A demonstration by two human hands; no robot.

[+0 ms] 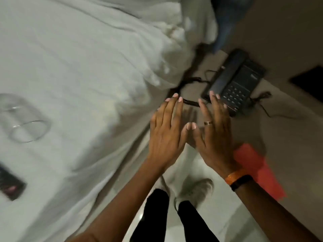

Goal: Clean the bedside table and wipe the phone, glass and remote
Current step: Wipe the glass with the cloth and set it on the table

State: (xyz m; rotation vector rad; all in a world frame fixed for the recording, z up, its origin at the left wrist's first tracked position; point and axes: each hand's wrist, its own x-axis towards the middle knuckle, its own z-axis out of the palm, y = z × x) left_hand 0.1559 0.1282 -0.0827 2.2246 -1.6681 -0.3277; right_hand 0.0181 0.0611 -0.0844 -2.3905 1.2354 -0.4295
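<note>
The phone (236, 84) sits on the bedside surface (297, 137), its handset in the cradle and a coiled cord (188, 102) looping from it toward the bed (78, 67). It looks like a light, hard plastic set that would slide if pushed, and the cord could drag it, so the sound place to hold it is probably across the body with the handset pinned down, not by the cord. Both hands hover in front of it with fingers spread and nothing in their grip: the left hand (166, 135) is over the gap beside the bed, and the right hand (215, 135), with a ring and wristbands, has its fingertips (212, 95) over the phone's near corner; contact cannot be told. An orange-red cloth (258, 168) lies on the surface under the right wrist. The glass (24, 121) lies on the bed, clear, breakable and free to roll on soft sheets, best gripped around its wall. The remote (10, 186), dark and blurred, lies near it.
</note>
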